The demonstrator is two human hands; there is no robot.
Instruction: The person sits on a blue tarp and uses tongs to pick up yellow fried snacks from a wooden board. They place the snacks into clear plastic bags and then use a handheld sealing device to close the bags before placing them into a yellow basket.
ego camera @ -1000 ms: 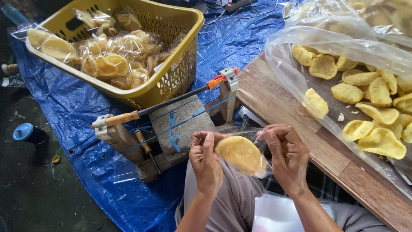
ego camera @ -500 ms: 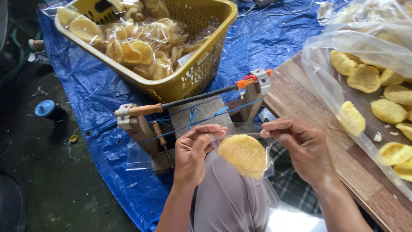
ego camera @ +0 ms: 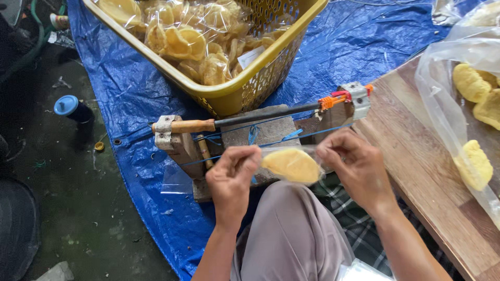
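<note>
Both hands, left hand (ego camera: 232,174) at nine o'clock, right hand (ego camera: 354,166) at three, pinching the clear bag's ends around a cracker (ego camera: 291,165), probably light, brittle, best gripped by the film

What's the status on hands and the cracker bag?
Left hand and right hand each pinch an end of the clear bag holding one yellow cracker. Sealer arm just beyond, nothing between.

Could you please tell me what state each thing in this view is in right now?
Left hand: pinching one end of the clear plastic bag.
Right hand: pinching its other end.
Clear plastic bag holding a yellow cracker: held stretched by the sealer.
Wooden-handled sealer arm: lowered, level.
Yellow plastic basket: full of bagged crackers.
</note>
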